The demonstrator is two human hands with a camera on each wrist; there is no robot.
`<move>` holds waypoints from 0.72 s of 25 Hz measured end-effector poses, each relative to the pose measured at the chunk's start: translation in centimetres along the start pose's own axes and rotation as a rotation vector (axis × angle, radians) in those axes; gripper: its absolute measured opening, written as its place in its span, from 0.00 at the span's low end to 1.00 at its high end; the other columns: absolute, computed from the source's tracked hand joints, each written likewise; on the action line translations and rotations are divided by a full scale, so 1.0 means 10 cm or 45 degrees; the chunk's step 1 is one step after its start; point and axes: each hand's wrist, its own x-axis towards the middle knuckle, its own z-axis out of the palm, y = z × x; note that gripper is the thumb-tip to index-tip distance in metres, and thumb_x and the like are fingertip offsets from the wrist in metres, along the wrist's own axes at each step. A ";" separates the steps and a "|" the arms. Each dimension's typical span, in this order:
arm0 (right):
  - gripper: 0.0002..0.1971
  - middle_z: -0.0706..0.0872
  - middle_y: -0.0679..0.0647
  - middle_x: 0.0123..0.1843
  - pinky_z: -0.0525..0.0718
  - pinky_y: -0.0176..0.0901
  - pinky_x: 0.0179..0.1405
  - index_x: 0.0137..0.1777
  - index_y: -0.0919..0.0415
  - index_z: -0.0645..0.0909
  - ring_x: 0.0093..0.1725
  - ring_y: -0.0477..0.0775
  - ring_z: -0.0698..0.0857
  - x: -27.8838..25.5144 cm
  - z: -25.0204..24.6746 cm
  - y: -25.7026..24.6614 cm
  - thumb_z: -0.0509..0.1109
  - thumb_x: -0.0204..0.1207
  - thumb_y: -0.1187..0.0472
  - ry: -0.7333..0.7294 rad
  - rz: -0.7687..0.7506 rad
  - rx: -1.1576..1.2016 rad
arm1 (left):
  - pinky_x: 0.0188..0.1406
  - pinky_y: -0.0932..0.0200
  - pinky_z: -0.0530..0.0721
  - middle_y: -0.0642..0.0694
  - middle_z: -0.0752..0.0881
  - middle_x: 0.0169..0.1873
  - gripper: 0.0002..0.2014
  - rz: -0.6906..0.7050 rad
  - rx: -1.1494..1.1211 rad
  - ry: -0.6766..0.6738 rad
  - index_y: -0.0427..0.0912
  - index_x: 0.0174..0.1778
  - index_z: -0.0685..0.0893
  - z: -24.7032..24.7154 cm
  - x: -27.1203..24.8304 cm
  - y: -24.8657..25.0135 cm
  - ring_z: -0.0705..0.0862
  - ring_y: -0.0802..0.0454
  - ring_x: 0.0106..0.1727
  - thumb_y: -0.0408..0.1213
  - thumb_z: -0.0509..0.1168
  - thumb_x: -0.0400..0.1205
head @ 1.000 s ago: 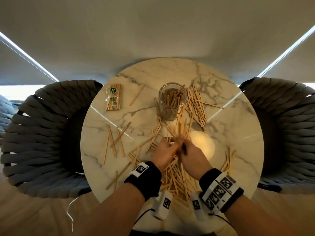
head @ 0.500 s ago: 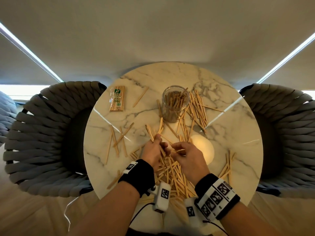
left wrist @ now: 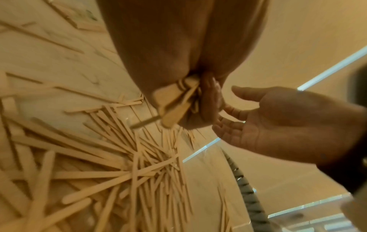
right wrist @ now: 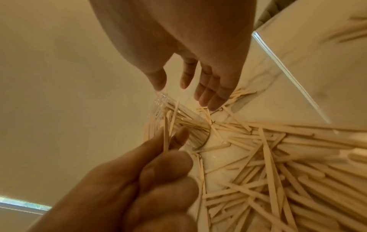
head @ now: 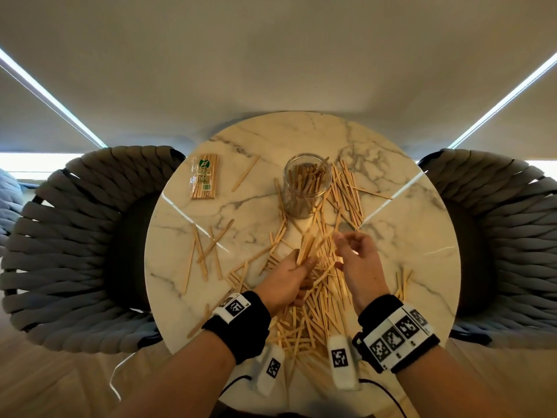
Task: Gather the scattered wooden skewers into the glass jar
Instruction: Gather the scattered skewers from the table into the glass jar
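A glass jar (head: pixel 306 185) partly filled with wooden sticks stands at the far middle of the round marble table (head: pixel 416 236). Flat wooden skewers (head: pixel 313 315) lie scattered in a thick pile between my wrists, with more to the right of the jar (head: pixel 346 191). My left hand (head: pixel 303 263) grips a small bundle of skewers (head: pixel 306 248) pointing up toward the jar; the left wrist view shows the bundle (left wrist: pixel 176 102) clamped in its curled fingers. My right hand (head: pixel 346 248) hovers just right of it, fingers relaxed and empty (right wrist: pixel 198 87). The jar (right wrist: pixel 178 122) sits beyond both hands.
A sealed pack of skewers (head: pixel 204 180) lies at the far left of the table. Loose sticks lie at the left (head: pixel 208 248) and near the right edge (head: pixel 402 282). Woven grey chairs flank the table on the left (head: pixel 60 251) and right (head: pixel 512 236).
The hands were together over the pile; now my left hand has lifted a bundle off the table, and my right hand has let go and drawn apart to the right.
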 end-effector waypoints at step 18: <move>0.33 0.91 0.50 0.59 0.77 0.54 0.73 0.58 0.52 0.88 0.64 0.50 0.86 0.05 -0.02 -0.06 0.45 0.86 0.34 -0.415 0.135 -0.219 | 0.23 0.59 0.67 0.53 0.66 0.22 0.31 0.083 -0.326 0.078 0.48 0.30 0.72 0.05 0.04 0.26 0.63 0.55 0.20 0.72 0.52 0.83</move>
